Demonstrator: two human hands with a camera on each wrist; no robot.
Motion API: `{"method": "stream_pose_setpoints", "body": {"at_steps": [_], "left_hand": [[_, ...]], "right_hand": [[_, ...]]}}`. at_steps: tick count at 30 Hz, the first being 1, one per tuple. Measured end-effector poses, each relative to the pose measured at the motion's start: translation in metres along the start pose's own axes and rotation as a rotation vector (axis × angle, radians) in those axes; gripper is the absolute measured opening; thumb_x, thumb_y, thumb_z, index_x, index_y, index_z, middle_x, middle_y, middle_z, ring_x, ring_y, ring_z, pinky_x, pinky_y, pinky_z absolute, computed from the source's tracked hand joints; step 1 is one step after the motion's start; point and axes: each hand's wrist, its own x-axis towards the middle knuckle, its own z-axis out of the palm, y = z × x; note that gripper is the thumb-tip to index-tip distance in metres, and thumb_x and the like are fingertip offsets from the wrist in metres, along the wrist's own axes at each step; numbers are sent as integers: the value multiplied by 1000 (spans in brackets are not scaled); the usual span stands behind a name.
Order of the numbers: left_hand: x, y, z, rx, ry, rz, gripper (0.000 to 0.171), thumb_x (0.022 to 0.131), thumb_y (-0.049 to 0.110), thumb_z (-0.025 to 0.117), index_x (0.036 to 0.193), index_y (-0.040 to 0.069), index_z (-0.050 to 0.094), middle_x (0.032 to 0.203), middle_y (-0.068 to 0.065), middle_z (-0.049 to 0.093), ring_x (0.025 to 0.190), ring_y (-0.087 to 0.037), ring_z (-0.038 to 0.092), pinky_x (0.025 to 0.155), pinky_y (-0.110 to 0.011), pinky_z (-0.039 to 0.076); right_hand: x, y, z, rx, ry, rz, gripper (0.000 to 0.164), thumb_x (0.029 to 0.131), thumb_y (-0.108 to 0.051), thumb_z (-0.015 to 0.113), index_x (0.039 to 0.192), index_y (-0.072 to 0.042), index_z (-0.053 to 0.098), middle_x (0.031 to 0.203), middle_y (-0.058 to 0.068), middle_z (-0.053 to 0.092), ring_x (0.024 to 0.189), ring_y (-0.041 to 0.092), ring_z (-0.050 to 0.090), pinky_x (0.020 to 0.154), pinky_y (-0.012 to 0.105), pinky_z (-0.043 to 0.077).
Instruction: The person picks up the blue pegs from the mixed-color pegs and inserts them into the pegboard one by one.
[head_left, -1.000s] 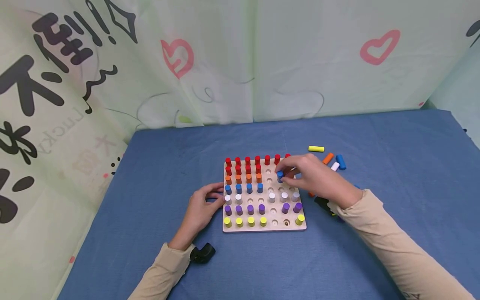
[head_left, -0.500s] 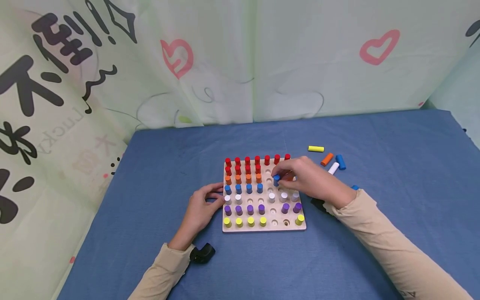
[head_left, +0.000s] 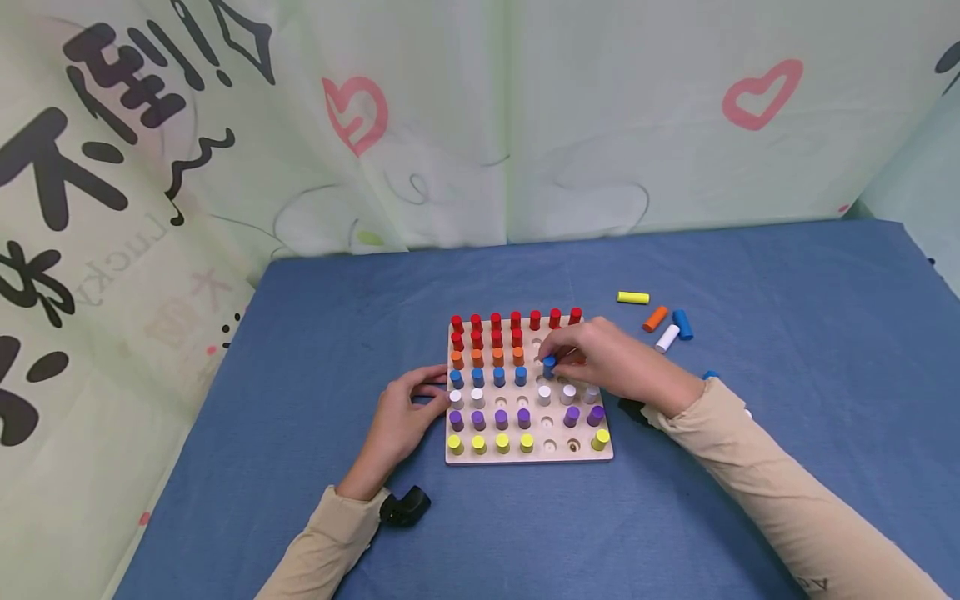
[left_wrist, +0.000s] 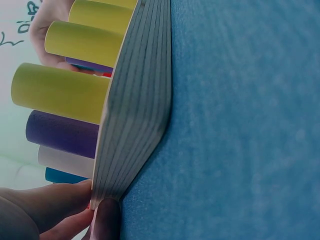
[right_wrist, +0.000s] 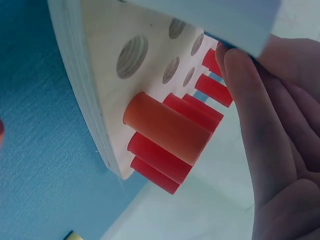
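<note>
A wooden pegboard carries rows of round pegs, mostly red, orange, blue, white, purple and yellow from back to front. My left hand grips its left edge; the left wrist view shows the thumb and fingers on either side of the board's edge. Between thumb and fingertips, my right hand pinches a blue peg over the blue row, just right of the seated blue pegs. Whether its lower end sits in a hole cannot be seen. In the right wrist view an orange peg stands near that hand.
Loose pegs lie on the blue cloth right of the board: a yellow peg, an orange peg, a blue peg and a white peg. Others are partly hidden by the right forearm. A printed curtain hangs behind.
My right hand has moved slightly left and toward the front, taking the pinched blue peg from near the orange row to the blue row. The left hand has stayed put.
</note>
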Motion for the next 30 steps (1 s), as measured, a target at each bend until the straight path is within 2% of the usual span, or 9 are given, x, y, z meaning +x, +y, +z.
{"method": "stream_pose_setpoints", "body": {"at_steps": [30], "left_hand": [[-1,4,0,15,2,5,41,93,6,69,133,5,63,127,-10,67,103,-21,66,84,-36,59]], "right_hand": [[8,-2,4,-30,-62,-1,18,87,-1,75,104,-8,75,96,4,74,82,11,66,75,31,59]]}}
